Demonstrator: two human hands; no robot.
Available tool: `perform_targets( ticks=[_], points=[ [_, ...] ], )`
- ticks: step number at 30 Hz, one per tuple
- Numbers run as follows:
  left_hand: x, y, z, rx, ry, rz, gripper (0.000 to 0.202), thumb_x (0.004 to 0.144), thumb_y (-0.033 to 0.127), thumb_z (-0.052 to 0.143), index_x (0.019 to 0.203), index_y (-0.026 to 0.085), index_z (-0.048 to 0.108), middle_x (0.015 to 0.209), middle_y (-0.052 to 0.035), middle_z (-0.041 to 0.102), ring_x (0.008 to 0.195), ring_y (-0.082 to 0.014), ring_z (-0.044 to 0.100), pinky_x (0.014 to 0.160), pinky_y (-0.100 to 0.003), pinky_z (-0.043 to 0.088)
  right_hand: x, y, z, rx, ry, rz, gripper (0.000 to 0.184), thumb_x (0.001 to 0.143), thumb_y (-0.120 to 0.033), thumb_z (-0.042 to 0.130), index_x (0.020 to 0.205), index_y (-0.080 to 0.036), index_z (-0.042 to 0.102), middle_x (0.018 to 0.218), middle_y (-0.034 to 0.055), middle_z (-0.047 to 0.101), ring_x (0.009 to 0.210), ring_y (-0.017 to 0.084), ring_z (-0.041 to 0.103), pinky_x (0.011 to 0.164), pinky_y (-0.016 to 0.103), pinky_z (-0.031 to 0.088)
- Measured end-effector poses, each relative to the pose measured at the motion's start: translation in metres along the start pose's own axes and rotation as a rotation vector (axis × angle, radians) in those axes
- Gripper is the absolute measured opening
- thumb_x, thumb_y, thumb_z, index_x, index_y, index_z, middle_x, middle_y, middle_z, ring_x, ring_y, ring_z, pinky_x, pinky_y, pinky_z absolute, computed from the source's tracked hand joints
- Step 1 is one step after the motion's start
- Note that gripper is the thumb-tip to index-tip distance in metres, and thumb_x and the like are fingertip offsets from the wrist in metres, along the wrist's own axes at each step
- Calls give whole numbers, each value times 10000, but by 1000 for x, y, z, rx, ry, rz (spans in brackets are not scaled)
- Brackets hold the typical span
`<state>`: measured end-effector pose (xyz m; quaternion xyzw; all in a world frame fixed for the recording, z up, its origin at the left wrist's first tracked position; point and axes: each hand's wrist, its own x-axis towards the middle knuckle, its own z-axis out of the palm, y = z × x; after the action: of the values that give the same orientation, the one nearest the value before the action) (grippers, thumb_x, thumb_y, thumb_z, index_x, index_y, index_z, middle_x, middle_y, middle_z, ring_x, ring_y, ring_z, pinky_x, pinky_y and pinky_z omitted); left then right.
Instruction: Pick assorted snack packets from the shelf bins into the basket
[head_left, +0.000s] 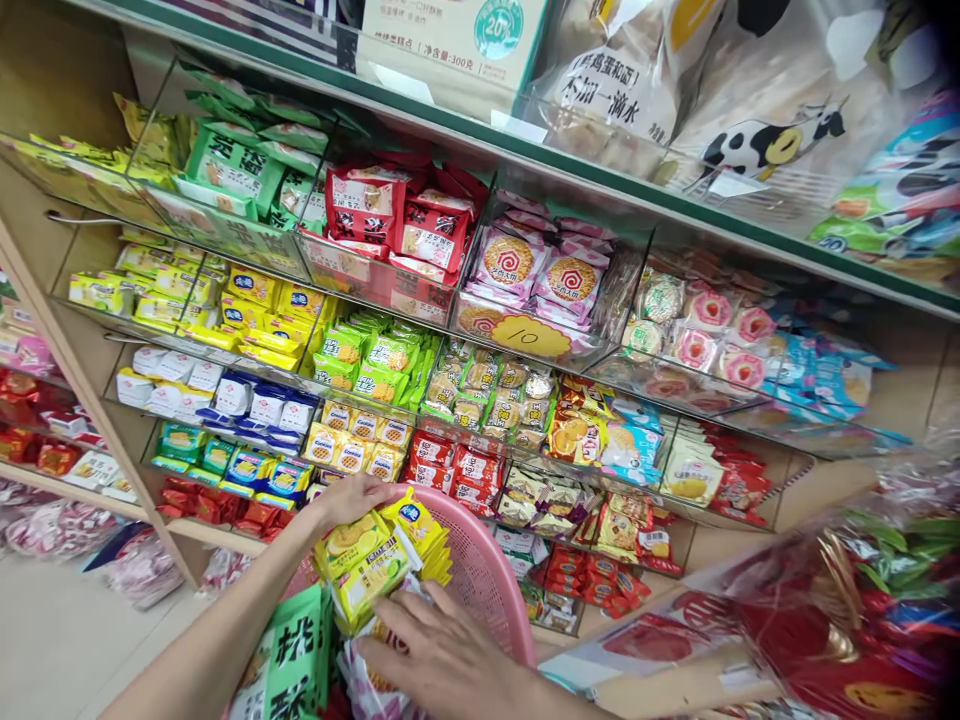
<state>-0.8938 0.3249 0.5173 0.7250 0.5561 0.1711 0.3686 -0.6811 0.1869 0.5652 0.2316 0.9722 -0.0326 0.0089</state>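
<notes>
My left hand point(352, 497) is closed over the top of a stack of yellow biscuit packets point(371, 565) held above a pink plastic basket point(487, 570). Lower in the frame, my right hand point(442, 655) lies spread on the packets inside the basket, fingers apart, touching a clear-wrapped snack pack point(360, 685). A green packet with black characters point(296, 655) stands at the basket's left side. The basket sits in front of the lower snack shelves.
Tiered clear shelf bins point(420, 290) hold many small snack packets: green, red, yellow, blue and white. A yellow price tag marked 10 point(529, 337) hangs mid-shelf. Large bagged goods point(750, 110) fill the top shelf. Red wrapped items point(847, 620) crowd the right foreground. Pale floor point(67, 640) lies left.
</notes>
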Motion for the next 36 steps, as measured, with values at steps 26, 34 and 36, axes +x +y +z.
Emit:
perform_targets(
  ticks=[26, 34, 36],
  points=[
    [14, 11, 5, 108, -39, 18, 570, 761, 709, 382, 718, 190, 614, 713, 0, 635, 712, -189, 569, 582, -215, 333, -49, -2, 36, 683, 229, 491, 680, 771, -535, 585, 1370, -319, 345, 1472, 29, 300, 1328, 265, 284, 1092, 399, 270],
    [19, 13, 9, 133, -46, 29, 536, 763, 684, 396, 690, 193, 598, 694, -1, 625, 702, -190, 572, 583, -219, 334, -69, 8, 63, 930, 824, 1002, 427, 895, -473, 398, 1216, -221, 524, 1282, 76, 541, 1197, 188, 477, 1013, 308, 372],
    [20, 16, 12, 153, -44, 46, 520, 768, 672, 395, 669, 196, 577, 661, 6, 602, 676, -183, 565, 568, -218, 323, -63, 12, 58, 1050, 771, 1003, 453, 896, -498, 375, 1164, -189, 572, 1198, 87, 601, 1124, 196, 534, 972, 312, 403]
  ],
)
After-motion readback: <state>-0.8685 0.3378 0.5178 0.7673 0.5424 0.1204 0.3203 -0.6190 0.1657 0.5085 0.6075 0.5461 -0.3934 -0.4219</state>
